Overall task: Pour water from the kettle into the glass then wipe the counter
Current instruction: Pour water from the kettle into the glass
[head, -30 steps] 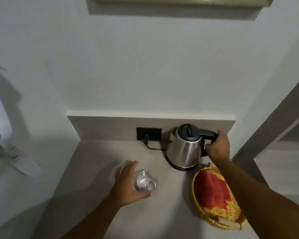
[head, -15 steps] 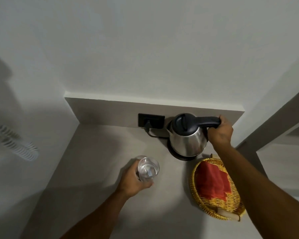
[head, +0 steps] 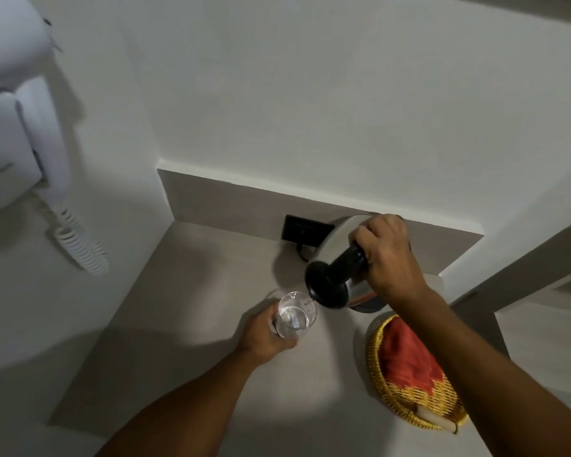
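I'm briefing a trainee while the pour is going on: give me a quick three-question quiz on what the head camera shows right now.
1. True or false: the kettle is tilted with its spout over the glass.
2. Which hand steadies the glass? A) left hand B) right hand C) neither
3. Fill in: the red cloth lies in a woven ____ on the counter.

Key:
1. True; the right hand grips the black handle.
2. A
3. basket
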Demonstrator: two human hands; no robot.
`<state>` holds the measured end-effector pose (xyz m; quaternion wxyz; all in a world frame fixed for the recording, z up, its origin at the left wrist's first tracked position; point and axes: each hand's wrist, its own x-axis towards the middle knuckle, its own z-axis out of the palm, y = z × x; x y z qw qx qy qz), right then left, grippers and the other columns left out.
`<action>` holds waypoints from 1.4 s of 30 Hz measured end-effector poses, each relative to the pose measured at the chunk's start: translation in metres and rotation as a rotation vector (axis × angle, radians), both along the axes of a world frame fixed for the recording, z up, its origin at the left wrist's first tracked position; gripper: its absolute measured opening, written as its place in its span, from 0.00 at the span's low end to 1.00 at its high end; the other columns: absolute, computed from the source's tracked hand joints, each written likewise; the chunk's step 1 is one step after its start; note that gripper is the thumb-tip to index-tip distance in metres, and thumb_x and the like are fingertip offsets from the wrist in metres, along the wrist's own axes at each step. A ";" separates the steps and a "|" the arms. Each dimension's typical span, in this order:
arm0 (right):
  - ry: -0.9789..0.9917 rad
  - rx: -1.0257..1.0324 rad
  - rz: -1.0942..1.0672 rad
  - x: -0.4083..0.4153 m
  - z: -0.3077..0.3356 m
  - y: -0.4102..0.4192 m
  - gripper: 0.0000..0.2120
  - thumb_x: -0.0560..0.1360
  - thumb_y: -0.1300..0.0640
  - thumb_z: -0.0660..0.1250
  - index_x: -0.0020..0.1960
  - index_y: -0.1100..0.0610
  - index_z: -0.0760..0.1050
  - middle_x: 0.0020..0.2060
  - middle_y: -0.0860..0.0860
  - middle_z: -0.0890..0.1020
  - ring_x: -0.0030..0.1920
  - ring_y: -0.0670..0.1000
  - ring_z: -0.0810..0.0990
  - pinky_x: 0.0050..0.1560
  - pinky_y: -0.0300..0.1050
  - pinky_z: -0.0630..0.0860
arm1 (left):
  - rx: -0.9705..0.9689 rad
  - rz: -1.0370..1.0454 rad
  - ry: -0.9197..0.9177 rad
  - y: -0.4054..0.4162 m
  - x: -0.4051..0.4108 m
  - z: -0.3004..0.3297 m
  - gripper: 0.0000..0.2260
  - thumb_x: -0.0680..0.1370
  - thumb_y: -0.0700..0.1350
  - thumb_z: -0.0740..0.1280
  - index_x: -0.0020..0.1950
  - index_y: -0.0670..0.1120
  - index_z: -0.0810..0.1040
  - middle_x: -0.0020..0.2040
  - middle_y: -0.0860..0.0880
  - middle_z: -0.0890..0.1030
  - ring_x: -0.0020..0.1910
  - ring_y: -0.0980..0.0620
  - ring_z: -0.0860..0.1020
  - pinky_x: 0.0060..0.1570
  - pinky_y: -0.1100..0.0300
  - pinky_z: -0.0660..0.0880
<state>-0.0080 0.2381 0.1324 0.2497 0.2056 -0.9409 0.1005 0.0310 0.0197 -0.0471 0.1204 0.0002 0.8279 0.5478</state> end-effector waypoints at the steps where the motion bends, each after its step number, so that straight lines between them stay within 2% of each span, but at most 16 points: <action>1: 0.005 0.042 0.018 0.000 0.001 -0.004 0.10 0.66 0.63 0.74 0.44 0.57 0.74 0.43 0.55 0.77 0.48 0.57 0.71 0.53 0.55 0.65 | 0.005 -0.007 -0.012 -0.001 -0.001 -0.001 0.30 0.62 0.33 0.83 0.62 0.44 0.80 0.51 0.51 0.84 0.46 0.57 0.80 0.40 0.81 0.71; 4: 0.007 0.107 0.053 0.000 0.005 -0.016 0.09 0.67 0.62 0.74 0.44 0.58 0.75 0.43 0.56 0.77 0.48 0.59 0.72 0.55 0.56 0.64 | 0.034 -0.014 -0.060 -0.002 -0.002 -0.004 0.29 0.63 0.33 0.82 0.61 0.45 0.80 0.49 0.54 0.83 0.41 0.68 0.79 0.39 0.79 0.73; 7: 0.040 0.173 0.089 -0.002 0.009 -0.027 0.08 0.67 0.63 0.73 0.44 0.59 0.76 0.42 0.57 0.77 0.47 0.58 0.72 0.55 0.53 0.62 | 0.058 -0.016 -0.082 -0.003 -0.003 -0.011 0.28 0.63 0.32 0.82 0.61 0.44 0.80 0.47 0.56 0.83 0.42 0.67 0.81 0.39 0.77 0.74; 10: 0.061 0.225 0.135 -0.004 0.014 -0.034 0.07 0.68 0.61 0.71 0.44 0.59 0.76 0.42 0.57 0.76 0.47 0.58 0.72 0.55 0.53 0.61 | 0.073 -0.016 -0.086 -0.003 -0.004 -0.014 0.29 0.63 0.32 0.82 0.62 0.44 0.80 0.48 0.58 0.82 0.43 0.70 0.79 0.40 0.77 0.74; 13: 0.091 0.246 0.179 -0.004 0.019 -0.037 0.06 0.68 0.61 0.69 0.45 0.59 0.76 0.41 0.57 0.75 0.47 0.58 0.71 0.56 0.55 0.61 | 0.078 -0.022 -0.083 -0.001 -0.005 -0.013 0.29 0.63 0.34 0.83 0.62 0.45 0.80 0.49 0.58 0.82 0.44 0.69 0.79 0.40 0.77 0.75; 17: 0.099 0.283 0.191 -0.005 0.026 -0.039 0.13 0.65 0.60 0.75 0.47 0.58 0.76 0.42 0.58 0.75 0.48 0.58 0.70 0.57 0.55 0.61 | 0.071 -0.026 -0.068 -0.002 -0.004 -0.012 0.30 0.63 0.35 0.83 0.63 0.45 0.79 0.48 0.60 0.81 0.44 0.70 0.78 0.40 0.79 0.73; 23: 0.132 0.288 0.206 -0.006 0.039 -0.040 0.11 0.66 0.66 0.72 0.46 0.59 0.76 0.42 0.58 0.75 0.48 0.58 0.68 0.56 0.56 0.61 | 0.061 -0.014 -0.079 -0.002 -0.005 -0.012 0.32 0.62 0.36 0.84 0.63 0.46 0.79 0.50 0.56 0.82 0.49 0.57 0.80 0.41 0.79 0.75; 25: 0.143 0.285 0.210 -0.006 0.042 -0.040 0.10 0.66 0.66 0.72 0.46 0.59 0.76 0.41 0.58 0.75 0.49 0.57 0.68 0.56 0.56 0.61 | 0.055 -0.014 -0.076 -0.002 -0.005 -0.011 0.32 0.62 0.36 0.84 0.63 0.46 0.79 0.50 0.56 0.82 0.48 0.58 0.80 0.40 0.80 0.74; 29: 0.158 0.281 0.208 -0.005 0.047 -0.037 0.08 0.68 0.62 0.69 0.46 0.59 0.76 0.42 0.58 0.75 0.49 0.57 0.68 0.56 0.56 0.61 | 0.076 -0.020 -0.087 -0.001 -0.005 -0.009 0.32 0.62 0.34 0.84 0.64 0.46 0.79 0.49 0.59 0.81 0.45 0.68 0.78 0.39 0.80 0.73; 35: 0.159 0.263 0.203 -0.001 0.049 -0.034 0.06 0.69 0.60 0.65 0.46 0.59 0.76 0.42 0.58 0.76 0.49 0.57 0.68 0.56 0.56 0.61 | 0.091 -0.014 -0.103 -0.001 -0.005 -0.011 0.32 0.62 0.33 0.83 0.64 0.44 0.79 0.51 0.53 0.82 0.48 0.57 0.80 0.38 0.79 0.74; 40: 0.155 0.245 0.182 0.000 0.046 -0.033 0.06 0.69 0.61 0.68 0.46 0.59 0.77 0.41 0.58 0.76 0.49 0.57 0.68 0.56 0.56 0.61 | 0.091 -0.011 -0.108 0.000 -0.006 -0.012 0.32 0.62 0.34 0.84 0.64 0.45 0.79 0.51 0.54 0.82 0.47 0.61 0.80 0.39 0.79 0.73; 42: 0.145 0.243 0.179 -0.001 0.043 -0.031 0.06 0.69 0.60 0.68 0.46 0.59 0.76 0.42 0.58 0.76 0.49 0.57 0.68 0.56 0.55 0.61 | 0.099 -0.010 -0.109 0.000 -0.006 -0.013 0.33 0.62 0.34 0.84 0.64 0.45 0.79 0.52 0.53 0.83 0.49 0.57 0.81 0.40 0.79 0.74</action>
